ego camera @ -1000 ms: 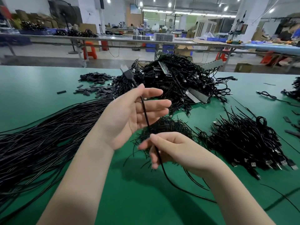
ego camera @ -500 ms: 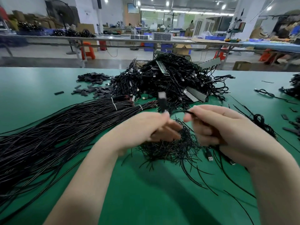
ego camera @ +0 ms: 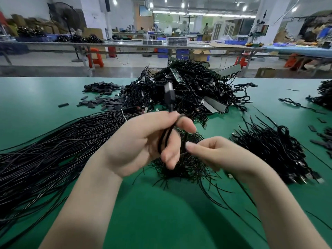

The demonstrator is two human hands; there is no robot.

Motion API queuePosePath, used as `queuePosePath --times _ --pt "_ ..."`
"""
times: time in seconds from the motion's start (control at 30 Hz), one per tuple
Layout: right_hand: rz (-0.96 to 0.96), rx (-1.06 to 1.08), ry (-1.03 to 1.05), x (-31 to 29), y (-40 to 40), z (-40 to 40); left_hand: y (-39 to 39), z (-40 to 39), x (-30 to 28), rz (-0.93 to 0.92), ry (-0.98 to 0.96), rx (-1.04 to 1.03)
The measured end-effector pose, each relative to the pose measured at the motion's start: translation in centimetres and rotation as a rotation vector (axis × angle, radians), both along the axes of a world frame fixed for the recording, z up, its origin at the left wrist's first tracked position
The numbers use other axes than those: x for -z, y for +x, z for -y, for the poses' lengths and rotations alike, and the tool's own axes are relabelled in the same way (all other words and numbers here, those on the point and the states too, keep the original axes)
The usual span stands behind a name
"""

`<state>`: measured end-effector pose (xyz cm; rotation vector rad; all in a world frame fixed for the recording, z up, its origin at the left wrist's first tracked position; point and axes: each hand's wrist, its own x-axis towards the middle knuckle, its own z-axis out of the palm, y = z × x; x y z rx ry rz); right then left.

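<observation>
Right hand [ego camera: 218,156] has dropped clear of left hand [ego camera: 142,141], now over tie pile [ego camera: 188,169], fingers curled; cannot tell if it pinches anything. Left hand grips coiled cable [ego camera: 166,139] mid-table, plug [ego camera: 169,93] up. Judged step: coil formed, binding next, which needs one tie drawn free. Far blue crates [ego camera: 233,42]: contents indiscernible.

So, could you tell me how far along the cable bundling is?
Looks done: a pile of bundled cables on the right. In hand: the left hand grips one cable folded into loops, plug upward; the right hand pinches at the ties, though whether it holds one is unclear. Left: the long sheaf of cables on the left.
</observation>
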<state>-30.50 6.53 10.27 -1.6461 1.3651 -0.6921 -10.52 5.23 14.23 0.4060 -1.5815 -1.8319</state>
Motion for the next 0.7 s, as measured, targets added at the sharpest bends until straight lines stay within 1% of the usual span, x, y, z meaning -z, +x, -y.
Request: queuePosePath --times 0.07,0.13,0.17,0.2,0.23,0.27,0.33,0.4,0.43,0.5,0.57,0.6,0.63,0.7 --pt "0.060 0.086 -0.012 -0.8 -1.1 -0.2 0.2 0.1 0.4 0.212 -0.155 0.046" --pt "0.274 0.117 0.007 -2.0 -1.5 -0.7 0.2 0.3 1.0 0.459 -0.306 0.026" --pt "0.405 0.114 0.009 -2.6 -1.5 -1.1 -0.1 0.4 1.1 0.550 -0.358 0.003" --pt "0.516 0.089 -0.005 -3.1 -1.4 -1.6 -0.3 0.5 1.3 0.590 -0.381 -0.040" --pt "0.583 0.041 -0.028 -3.5 -1.0 -2.0 -0.5 0.7 1.4 0.569 -0.373 -0.109" --pt "0.605 -0.029 -0.048 -3.7 -0.4 -2.4 -0.7 0.9 1.5 0.492 -0.327 -0.195" --pt "0.601 -0.174 -0.049 -3.4 1.3 -2.7 -1.0 1.2 1.5 0.238 -0.163 -0.302" --pt "0.587 -0.265 0.003 -2.5 2.9 -2.5 -1.3 1.0 1.0 -0.041 0.025 -0.277" --pt "0.559 -0.296 0.037 -1.9 3.5 -2.3 -1.3 0.9 0.7 -0.152 0.102 -0.257" --pt "0.441 -0.338 0.098 -0.6 4.0 -1.6 -0.8 0.6 0.0 -0.276 0.178 -0.232" --pt "0.271 -0.302 0.115 0.4 3.4 -0.9 0.0 0.4 -0.5 -0.294 0.186 -0.203" --pt "0.198 -0.234 0.109 0.5 3.0 -0.6 0.4 0.3 -0.7 -0.266 0.159 -0.179" --pt "0.141 -0.147 0.091 0.4 2.3 -0.4 0.9 0.3 -0.8 -0.204 0.102 -0.163" --pt "0.070 0.008 0.033 -0.2 0.9 -0.3 1.5 0.3 -0.4 0.036 -0.113 -0.185"
